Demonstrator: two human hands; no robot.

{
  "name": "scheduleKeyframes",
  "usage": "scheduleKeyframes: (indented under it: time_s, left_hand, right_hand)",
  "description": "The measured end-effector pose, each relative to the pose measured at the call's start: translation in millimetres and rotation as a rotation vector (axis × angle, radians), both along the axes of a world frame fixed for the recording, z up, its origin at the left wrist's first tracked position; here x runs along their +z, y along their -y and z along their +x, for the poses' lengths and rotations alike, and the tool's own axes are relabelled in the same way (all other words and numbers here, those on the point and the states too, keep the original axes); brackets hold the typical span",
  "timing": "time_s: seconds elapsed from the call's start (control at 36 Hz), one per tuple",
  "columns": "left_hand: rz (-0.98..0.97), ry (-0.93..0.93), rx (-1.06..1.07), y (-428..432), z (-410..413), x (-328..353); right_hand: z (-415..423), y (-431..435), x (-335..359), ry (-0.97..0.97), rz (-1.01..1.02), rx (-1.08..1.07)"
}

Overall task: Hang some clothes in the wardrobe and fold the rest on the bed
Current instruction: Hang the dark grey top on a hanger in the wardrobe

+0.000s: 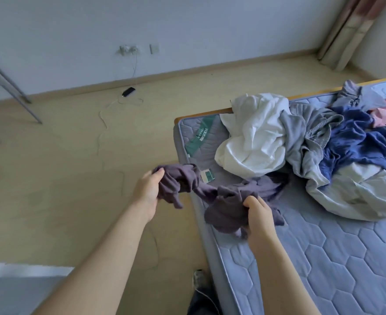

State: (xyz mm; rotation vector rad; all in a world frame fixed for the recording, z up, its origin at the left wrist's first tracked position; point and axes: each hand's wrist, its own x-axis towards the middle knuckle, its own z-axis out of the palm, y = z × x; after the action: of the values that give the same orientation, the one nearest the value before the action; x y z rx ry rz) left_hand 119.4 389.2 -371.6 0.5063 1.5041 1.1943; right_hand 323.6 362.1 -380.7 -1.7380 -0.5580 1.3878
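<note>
Both hands are closed on a crumpled, dusky-purple soft knit garment (221, 196): the left hand (150, 189) grips one bunched end out past the bed's edge, the right hand (259, 214) clutches the other over the quilted blue-grey mattress (324, 258). The cloth sags twisted between them, its far end trailing toward the pile of white, grey and blue clothes (301, 144). It looks light and limp (no stiffness at all), so taking it by shoulders or hem should let it fall open for folding.

Quilted mattress (312, 258) under a heap of clothes (301, 142).
</note>
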Motion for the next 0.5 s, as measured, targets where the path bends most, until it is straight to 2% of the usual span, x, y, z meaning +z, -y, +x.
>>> scheduleKeyframes:
  time_s: [0.11, 0.28, 0.5]
  left_hand:
    - [0.084, -0.072, 0.038, 45.2, -24.1, 31.1]
    - [0.238, 0.003, 0.167, 98.8, -51.3, 76.9]
    - [0.404, 0.06, 0.144, 121.7, -44.7, 142.0]
  right_hand:
    - [-13.2, 41.4, 24.6, -0.022, 0.092, -0.046]
    - [-19.7, 74.8, 69.8, -0.013, 0.27, -0.098]
    - [-37.3, 88.1, 124.9, -0.007, 0.408, 0.119]
